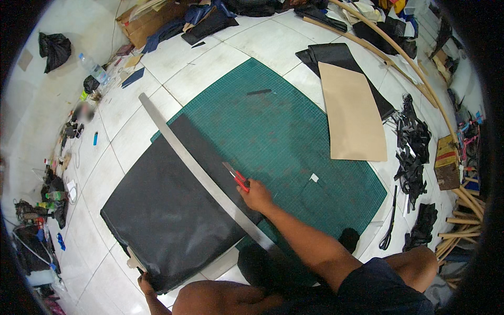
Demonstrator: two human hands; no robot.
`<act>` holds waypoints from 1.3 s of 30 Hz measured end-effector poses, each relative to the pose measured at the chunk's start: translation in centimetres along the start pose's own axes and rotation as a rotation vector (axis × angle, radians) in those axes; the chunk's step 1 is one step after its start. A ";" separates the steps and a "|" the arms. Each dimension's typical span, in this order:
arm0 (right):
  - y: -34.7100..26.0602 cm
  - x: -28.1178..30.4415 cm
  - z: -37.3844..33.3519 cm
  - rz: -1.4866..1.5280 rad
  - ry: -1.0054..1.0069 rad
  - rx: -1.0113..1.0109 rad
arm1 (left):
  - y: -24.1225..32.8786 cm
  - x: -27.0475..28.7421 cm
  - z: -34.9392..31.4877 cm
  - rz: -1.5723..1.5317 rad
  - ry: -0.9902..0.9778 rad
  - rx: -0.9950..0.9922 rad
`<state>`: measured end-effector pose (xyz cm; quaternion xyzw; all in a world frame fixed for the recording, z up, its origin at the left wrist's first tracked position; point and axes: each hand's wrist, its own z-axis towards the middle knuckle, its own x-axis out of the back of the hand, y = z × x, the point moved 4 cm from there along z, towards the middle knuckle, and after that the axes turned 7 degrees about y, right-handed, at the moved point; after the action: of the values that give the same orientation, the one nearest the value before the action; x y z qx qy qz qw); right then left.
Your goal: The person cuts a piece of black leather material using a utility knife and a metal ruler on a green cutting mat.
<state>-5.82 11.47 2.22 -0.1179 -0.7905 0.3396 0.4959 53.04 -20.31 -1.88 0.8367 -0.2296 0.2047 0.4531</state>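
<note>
My right hand (257, 195) is closed round a red utility knife (241, 180), its blade pointing up and to the left. Beneath the knife lies a strip of black sheet material (202, 144) that sticks out past a long metal ruler (197, 170). The ruler runs diagonally across the black sheet (163, 210), which partly covers a green cutting mat (257, 121). At the sheet's near left corner, my left hand (146, 283) has its fingers closed on the edge, beside a small tan piece (135, 262). The fingers there are small and partly hidden.
A tan board (354, 115) overlaps the mat's right side, on top of folded black material (331, 52). Black scraps (412, 152) and bent cane poles (404, 52) lie to the right. Along the left wall stand a plastic bottle (94, 68) and clutter. A cardboard box (152, 23) is at the back.
</note>
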 end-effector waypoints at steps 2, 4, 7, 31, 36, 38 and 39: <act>-0.3 0.0 -0.1 -0.009 -0.002 0.032 | -0.3 0.2 0.3 0.010 -0.027 -0.012; -0.6 -0.1 -0.3 -0.044 -0.014 0.065 | -0.2 -0.3 0.3 0.004 -0.026 -0.030; -0.7 -0.5 -0.6 0.072 -0.022 -0.051 | 0.0 0.1 0.1 0.120 0.011 -0.057; 6.3 9.5 7.7 -0.012 0.101 -0.085 | 2.4 -13.4 -7.2 0.189 0.304 -0.396; 11.5 15.4 12.9 -0.127 0.197 -0.055 | 6.3 -21.0 -14.4 0.073 0.214 -0.330; 11.7 16.3 14.1 -0.114 0.178 -0.036 | 6.1 -21.9 -15.5 0.137 0.245 -0.406; 11.2 16.5 14.4 -0.102 0.165 -0.020 | 5.3 -22.0 -15.0 0.056 0.216 -0.378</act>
<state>-27.82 22.37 2.48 -0.1101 -0.7553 0.2952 0.5746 30.14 -5.70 -2.91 0.7035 -0.2373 0.2591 0.6178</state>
